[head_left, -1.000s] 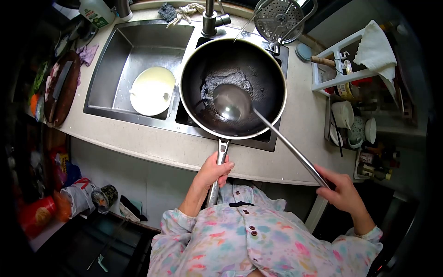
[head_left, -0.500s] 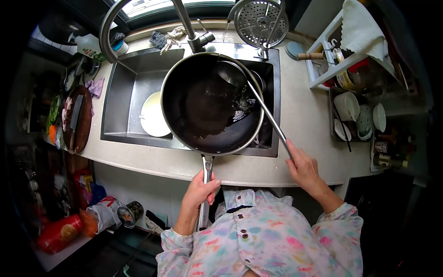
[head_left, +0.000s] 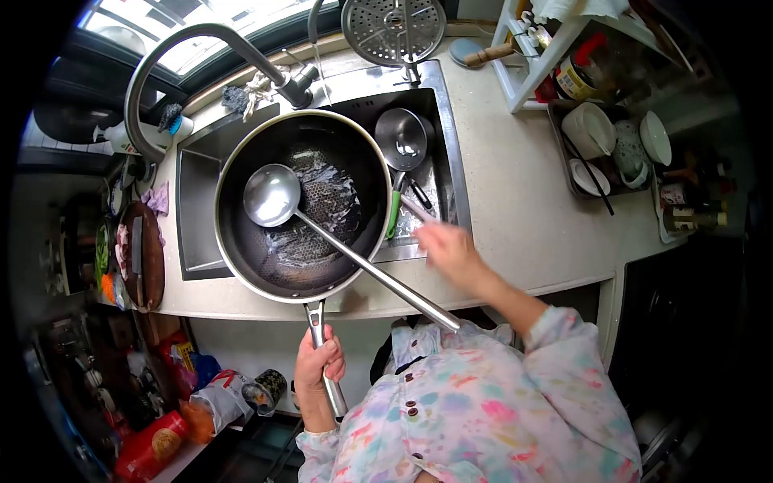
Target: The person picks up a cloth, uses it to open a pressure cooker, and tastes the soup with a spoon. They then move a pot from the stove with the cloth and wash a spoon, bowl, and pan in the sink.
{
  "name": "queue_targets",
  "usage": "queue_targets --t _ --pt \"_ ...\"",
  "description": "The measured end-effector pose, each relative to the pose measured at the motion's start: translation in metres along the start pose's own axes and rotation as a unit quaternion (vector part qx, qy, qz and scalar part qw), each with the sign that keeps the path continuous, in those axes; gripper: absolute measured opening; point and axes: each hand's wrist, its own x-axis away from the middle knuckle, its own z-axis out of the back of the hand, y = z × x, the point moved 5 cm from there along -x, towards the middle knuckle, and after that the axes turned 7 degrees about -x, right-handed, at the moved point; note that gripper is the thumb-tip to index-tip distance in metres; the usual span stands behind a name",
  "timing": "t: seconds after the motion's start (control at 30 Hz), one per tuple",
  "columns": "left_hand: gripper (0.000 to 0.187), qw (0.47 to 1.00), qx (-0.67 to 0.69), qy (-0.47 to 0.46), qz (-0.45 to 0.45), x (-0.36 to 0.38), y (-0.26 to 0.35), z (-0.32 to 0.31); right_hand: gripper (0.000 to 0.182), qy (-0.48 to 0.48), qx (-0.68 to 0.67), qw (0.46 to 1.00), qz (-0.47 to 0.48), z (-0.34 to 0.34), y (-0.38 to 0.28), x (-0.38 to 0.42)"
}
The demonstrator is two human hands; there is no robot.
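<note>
My left hand (head_left: 319, 359) is closed around the metal handle of a dark, deep frying pan (head_left: 233, 241) tilted over the sink. Wet streaks cover the pan's patterned bottom. Inside the pan rests a steel ladle (head_left: 272, 196), its long handle crossing the rim toward my shirt. No hand touches the ladle. My right hand (head_left: 452, 256) is at the sink's front edge, blurred, its fingers hard to make out. Close to its fingertips is a thin, pale stick-like thing (head_left: 417, 210); whether I grip it cannot be seen. A small dark pan (head_left: 400, 138) with a green-tipped handle lies in the right basin.
A curved faucet (head_left: 211, 30) arches behind the large pan. Left of the steel sink (head_left: 460, 173) lies a round cutting board (head_left: 151, 274) with a knife. On the right are a white rack (head_left: 515, 72) and a tray (head_left: 568, 153) of bowls. A perforated steel disc (head_left: 394, 32) stands behind the sink.
My right hand has let go of the ladle and moved left to the sink's front edge. The pan has shifted left, uncovering the right basin, and the ladle now lies across the pan.
</note>
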Motion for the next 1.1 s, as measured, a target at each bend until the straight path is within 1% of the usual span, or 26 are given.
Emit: queue_targets --t 0.07,0.1,0.13,0.17,0.23,0.27,0.3,0.37,0.4,0.5,0.53,0.57,0.63,0.67,0.7,0.73,0.8,0.87,0.9,0.93,1.03,1.1 --pt "0.019 1.000 0.014 0.001 -0.015 -0.005 -0.010 0.008 0.024 0.046 0.140 0.989 0.008 -0.001 0.045 -0.044" --pt "0.019 1.000 0.015 0.004 -0.015 -0.007 -0.014 0.009 0.021 -0.018 0.198 0.980 -0.024 -0.010 0.061 -0.060" --pt "0.019 1.000 0.016 0.009 -0.016 -0.010 -0.019 0.010 0.020 -0.094 0.280 0.952 -0.079 -0.022 0.081 -0.074" --pt "0.019 1.000 0.019 0.013 -0.018 -0.012 -0.022 0.009 0.022 -0.168 0.337 0.923 -0.079 -0.035 0.097 -0.084" --pt "0.018 1.000 0.001 0.021 -0.018 -0.016 -0.023 0.007 0.024 -0.237 0.395 0.878 -0.128 -0.050 0.122 -0.095" --pt "0.018 1.000 0.003 0.019 -0.021 -0.017 -0.023 0.005 0.028 -0.254 0.429 0.851 -0.166 -0.053 0.130 -0.099" --pt "0.018 1.000 0.003 0.015 -0.023 -0.018 -0.022 0.004 0.031 -0.254 0.425 0.849 -0.185 -0.055 0.136 -0.102" --pt "0.018 1.000 0.020 0.016 -0.016 -0.021 -0.024 0.004 0.030 -0.262 0.438 0.846 -0.153 -0.061 0.149 -0.107" --pt "0.018 1.000 0.024 0.013 -0.016 -0.022 -0.023 0.002 0.029 -0.251 0.452 0.849 -0.109 -0.059 0.141 -0.107" --pt "0.018 0.999 0.031 0.007 -0.020 -0.023 -0.025 0.003 0.028 -0.219 0.444 0.868 -0.040 -0.054 0.115 -0.106" --pt "0.018 0.999 0.030 0.009 -0.019 -0.023 -0.026 0.003 0.026 -0.176 0.443 0.879 -0.010 -0.051 0.099 -0.103" --pt "0.018 0.999 0.028 0.011 -0.018 -0.023 -0.026 0.003 0.026 -0.182 0.366 0.911 -0.057 -0.042 0.090 -0.099" --pt "0.019 0.999 0.029 0.006 -0.020 -0.021 -0.027 0.002 0.025 -0.193 0.209 0.947 -0.149 -0.023 0.045 -0.083" --pt "0.020 0.999 0.026 0.004 -0.019 -0.022 -0.026 0.002 0.026 -0.195 0.191 0.956 -0.110 -0.010 0.043 -0.078" --pt "0.020 1.000 0.013 0.004 -0.018 -0.023 -0.025 0.001 0.029 -0.229 0.172 0.937 -0.202 0.004 0.035 -0.069" --pt "0.021 1.000 0.000 0.005 -0.017 -0.025 -0.025 0.000 0.037 -0.269 0.173 0.919 -0.230 0.014 -0.008 -0.054" --pt "0.023 0.999 -0.019 0.008 -0.024 -0.031 -0.026 0.000 0.041 -0.264 0.170 0.912 -0.262 0.039 -0.054 -0.023" --pt "0.023 0.999 -0.028 0.006 -0.030 -0.036 -0.027 -0.002 0.045 -0.200 0.285 0.924 -0.158 0.065 -0.083 0.004" --pt "0.023 0.999 -0.032 0.005 -0.033 -0.039 -0.027 -0.003 0.044 -0.158 0.336 0.926 -0.065 0.079 -0.093 0.020" --pt "0.023 0.998 -0.044 0.004 -0.036 -0.041 -0.027 -0.004 0.043 -0.116 0.380 0.917 0.028 0.087 -0.105 0.031" --pt "0.023 0.998 -0.048 -0.005 -0.041 -0.048 -0.030 -0.006 0.041 -0.117 0.352 0.926 0.072 0.071 -0.136 0.040" --pt "0.023 0.998 -0.039 -0.014 -0.050 -0.050 -0.032 -0.007 0.041 -0.174 0.282 0.940 0.082 0.034 -0.135 0.029"
